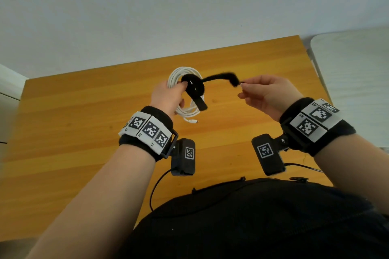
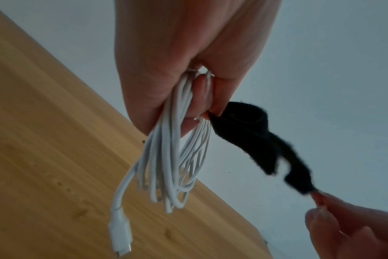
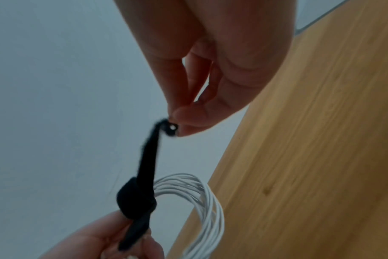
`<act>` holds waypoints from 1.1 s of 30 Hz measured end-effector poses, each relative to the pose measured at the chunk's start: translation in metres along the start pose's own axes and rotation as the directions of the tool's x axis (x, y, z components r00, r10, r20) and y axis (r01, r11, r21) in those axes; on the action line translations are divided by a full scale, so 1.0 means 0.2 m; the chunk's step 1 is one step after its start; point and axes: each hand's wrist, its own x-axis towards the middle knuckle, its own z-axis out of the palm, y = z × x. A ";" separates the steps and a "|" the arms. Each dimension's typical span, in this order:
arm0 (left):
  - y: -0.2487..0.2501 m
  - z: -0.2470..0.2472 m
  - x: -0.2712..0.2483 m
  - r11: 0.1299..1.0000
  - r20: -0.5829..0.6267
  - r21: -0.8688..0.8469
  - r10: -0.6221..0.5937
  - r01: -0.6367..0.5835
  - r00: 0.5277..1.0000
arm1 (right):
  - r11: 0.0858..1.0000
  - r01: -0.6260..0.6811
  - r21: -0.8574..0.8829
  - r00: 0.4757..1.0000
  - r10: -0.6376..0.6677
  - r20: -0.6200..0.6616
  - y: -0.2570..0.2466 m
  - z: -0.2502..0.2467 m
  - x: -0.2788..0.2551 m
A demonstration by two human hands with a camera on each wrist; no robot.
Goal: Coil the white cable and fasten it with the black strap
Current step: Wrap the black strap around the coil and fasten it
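The white cable (image 1: 185, 90) is wound into a bundle of several loops and held up in the air above the wooden table (image 1: 84, 111), not resting on it. One white connector end (image 2: 120, 234) dangles free below the loops. The black strap (image 1: 195, 88) is partly rolled into a ring that sits against the front of the coil, with a short flat tail hanging down from it and a longer tail arching away to the right. The left hand (image 1: 168, 96) grips the bunched loops, fingers curled around them, and its thumb and fingertips also press on the rolled part of the strap at the coil. The right hand (image 1: 265, 94) pinches the far tip of the long tail between thumb and forefinger, its other fingers loosely curled behind; the two hands are held apart with the strap spanning the gap in a shallow arc. In the right wrist view the tail runs from the pinch down to the dark ring beside the white loops. Both wrists wear black bands with printed marker squares and a small camera unit. Behind the table is a pale wall, and a white surface (image 1: 357, 82) stands just to the table's right.
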 end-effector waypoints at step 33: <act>0.06 0.10 0.03 0.988 -0.135 -0.109 -0.123 0.109 0.983 | 0.960 0.020 0.278 0.988 0.023 -0.150 -0.02 0.01 0.03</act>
